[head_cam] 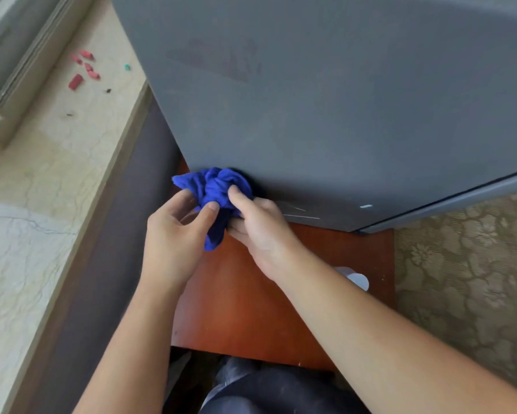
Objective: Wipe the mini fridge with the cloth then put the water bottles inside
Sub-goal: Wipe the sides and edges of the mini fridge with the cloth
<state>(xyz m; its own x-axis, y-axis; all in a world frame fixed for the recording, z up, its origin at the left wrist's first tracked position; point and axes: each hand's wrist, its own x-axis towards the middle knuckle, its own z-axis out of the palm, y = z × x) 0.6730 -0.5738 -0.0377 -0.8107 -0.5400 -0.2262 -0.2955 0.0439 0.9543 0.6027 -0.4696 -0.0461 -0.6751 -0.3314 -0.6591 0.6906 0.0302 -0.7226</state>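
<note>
Knee point(266, 389) lowest; left hand point(173, 231) pinches blue cloth point(215, 189), right hand point(260, 222) grip wraps it, at mini fridge point(341, 115) corner. Wiping looks barely begun (door point(448, 201) seemingly shut); bottles not yet in.

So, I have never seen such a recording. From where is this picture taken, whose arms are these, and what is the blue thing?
There is no machine here. A person wears one camera on the head, and it looks forward and down, so the two arms you see are that person's own. The left hand and the right hand both hold a crumpled blue cloth at the near corner of a grey fridge. The fridge stands on a red-brown board. At the right is a patterned carpet. At the left is a pale sill with some red bits. A white thing shows by the right forearm; I cannot tell what it is.
</note>
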